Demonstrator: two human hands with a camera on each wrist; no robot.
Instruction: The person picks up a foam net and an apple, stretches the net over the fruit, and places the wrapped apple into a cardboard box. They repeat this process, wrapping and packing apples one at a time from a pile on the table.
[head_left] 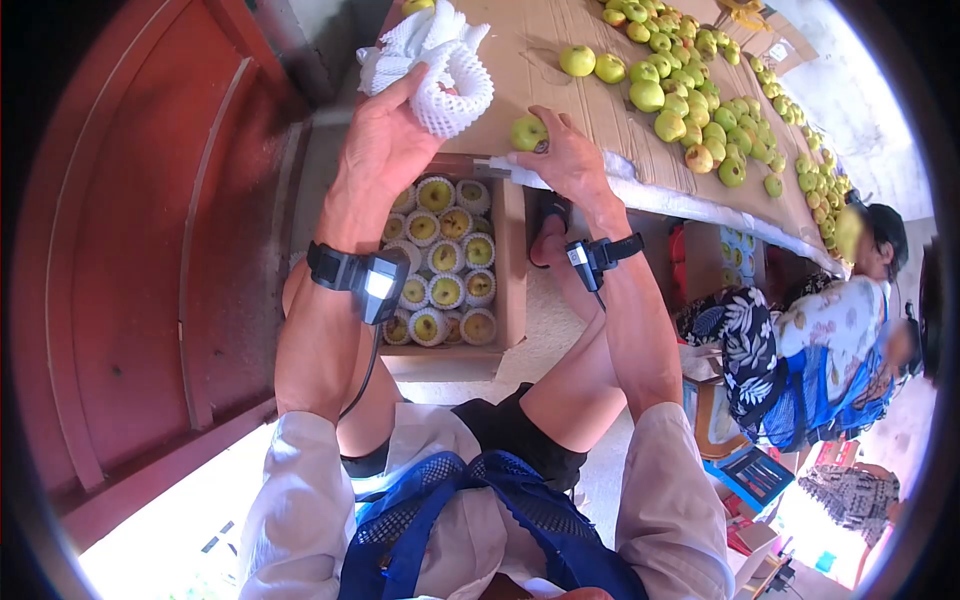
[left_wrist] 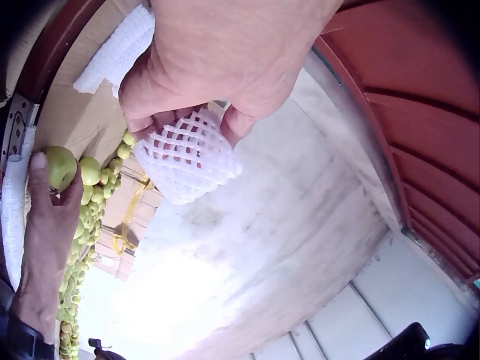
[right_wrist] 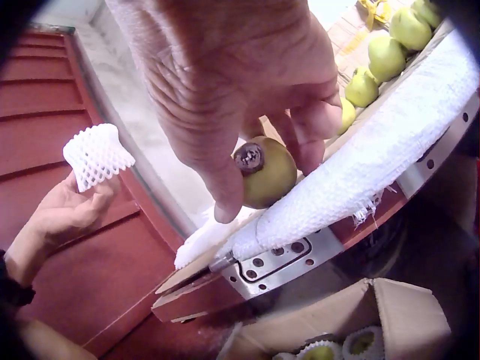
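My left hand (head_left: 385, 145) holds a white foam net sleeve (head_left: 455, 100), opened into a ring. The left wrist view shows fingertips tucked inside the sleeve's mesh (left_wrist: 191, 161) and the thumb at its edge. At the table's near edge, my right hand (head_left: 572, 165) grips a green apple (head_left: 527, 133) between thumb and fingers. A dark brown patch around the apple's end (right_wrist: 250, 157) faces the right wrist camera. More white foam sleeves (head_left: 405, 45) lie piled on the table, just beyond my left hand.
Loose green apples (head_left: 690, 110) spread over the cardboard-covered table (head_left: 520, 60), whose edge is padded in white (head_left: 650, 190). Below, between my legs, an open cardboard box (head_left: 510, 270) holds rows of sleeved apples. A red door (head_left: 150, 250) stands at left; another person (head_left: 830, 330) sits at right.
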